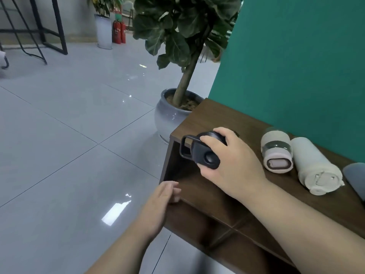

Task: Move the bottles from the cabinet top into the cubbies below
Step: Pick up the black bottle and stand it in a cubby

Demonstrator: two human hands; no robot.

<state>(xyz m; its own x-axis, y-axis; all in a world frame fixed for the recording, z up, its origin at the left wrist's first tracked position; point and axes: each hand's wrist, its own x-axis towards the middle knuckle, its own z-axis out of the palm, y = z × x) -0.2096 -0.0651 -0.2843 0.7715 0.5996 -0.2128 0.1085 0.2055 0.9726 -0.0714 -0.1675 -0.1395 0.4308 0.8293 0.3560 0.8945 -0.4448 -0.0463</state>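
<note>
My right hand [231, 161] is closed around a black bottle [205, 155] with a loop handle on its lid, holding it at the left end of the dark wooden cabinet top [217, 117]. The bottle's body is hidden under my hand. My left hand [160, 202] hovers lower, fingers loosely apart, holding nothing, beside the front edge of the open cubby [183, 175]. On the cabinet top stand a pink-lidded bottle with a clear band [276, 151] and a cream bottle [316, 167]. A grey bottle [355, 175] is cut off at the right edge.
A teal wall [296, 66] backs the cabinet. A large potted plant in a grey ceramic pot [171, 115] stands just past the cabinet's left end. Glossy grey floor tiles [69, 135] spread to the left; black metal furniture legs [49, 32] and red fire extinguishers [118, 32] stand far off.
</note>
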